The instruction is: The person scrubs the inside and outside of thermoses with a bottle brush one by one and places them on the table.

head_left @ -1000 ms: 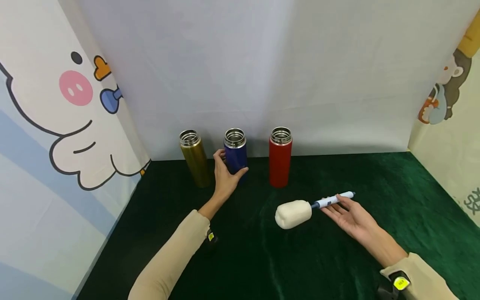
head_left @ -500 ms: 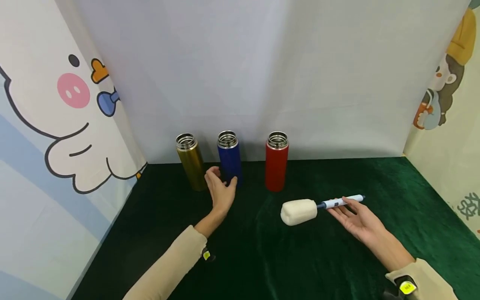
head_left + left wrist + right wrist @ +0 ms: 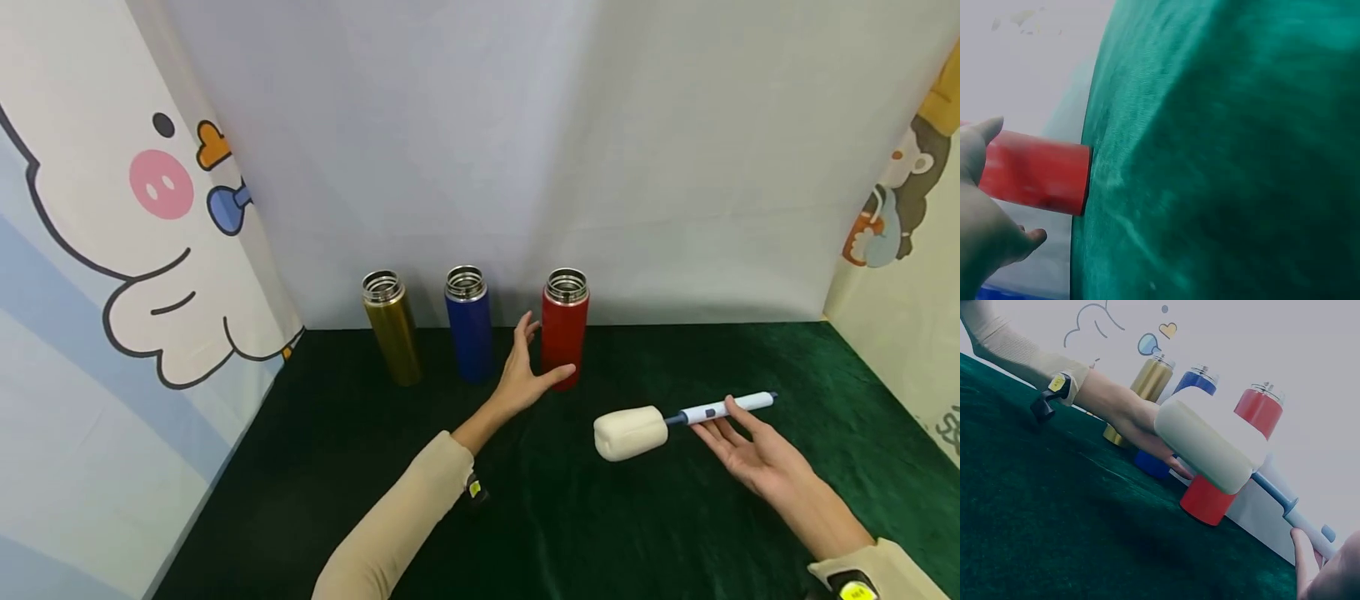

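Note:
My left hand (image 3: 523, 377) is at the red bottle (image 3: 564, 337), fingers spread and thumb across its lower front. In the left wrist view the thumb and fingers of that hand (image 3: 985, 219) stand apart on either side of the red bottle (image 3: 1041, 172). A sponge bottle brush (image 3: 632, 432) with a white handle is held in my right hand (image 3: 761, 454), the thumb pinching the handle from above. Its pale sponge head points left over the cloth. In the right wrist view the sponge head (image 3: 1210, 440) covers part of the red bottle and the left hand.
A blue bottle (image 3: 469, 337) and a gold bottle (image 3: 393, 342) stand upright and lidless to the left of the red one. Behind them rises a white cloth backdrop (image 3: 450, 150). Dark green cloth (image 3: 637, 533) covers the table; printed panels (image 3: 90, 350) flank it.
My left hand has let go of the blue bottle, which stands slightly further left, and has moved right to the red bottle. My right hand has shifted a little right with the brush.

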Demonstrator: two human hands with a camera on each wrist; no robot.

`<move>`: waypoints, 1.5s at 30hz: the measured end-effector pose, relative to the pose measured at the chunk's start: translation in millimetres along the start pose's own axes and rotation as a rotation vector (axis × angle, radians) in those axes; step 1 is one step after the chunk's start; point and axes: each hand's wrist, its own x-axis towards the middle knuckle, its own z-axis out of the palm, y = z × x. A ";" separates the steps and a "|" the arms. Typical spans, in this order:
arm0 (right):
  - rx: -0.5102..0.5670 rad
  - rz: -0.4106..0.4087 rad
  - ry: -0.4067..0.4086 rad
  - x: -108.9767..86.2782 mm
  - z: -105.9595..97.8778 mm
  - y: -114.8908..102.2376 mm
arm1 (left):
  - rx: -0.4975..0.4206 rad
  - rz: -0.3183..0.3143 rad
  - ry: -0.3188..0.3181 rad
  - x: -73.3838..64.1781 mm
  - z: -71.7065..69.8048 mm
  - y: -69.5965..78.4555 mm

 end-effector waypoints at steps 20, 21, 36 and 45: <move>-0.003 -0.028 -0.116 -11.0 16.5 -2.6 | -0.027 0.169 0.015 -83.4 -34.4 14.6; 0.001 -0.029 -0.131 -11.8 19.3 -2.7 | -0.037 0.148 0.002 -92.4 -36.1 16.7; -0.237 -0.253 -0.586 -33.3 124.4 19.1 | -0.093 0.020 -0.089 -131.1 -39.4 23.4; -0.855 -0.939 -0.694 -52.7 187.5 68.4 | -0.063 0.105 -0.212 -122.3 -43.0 20.5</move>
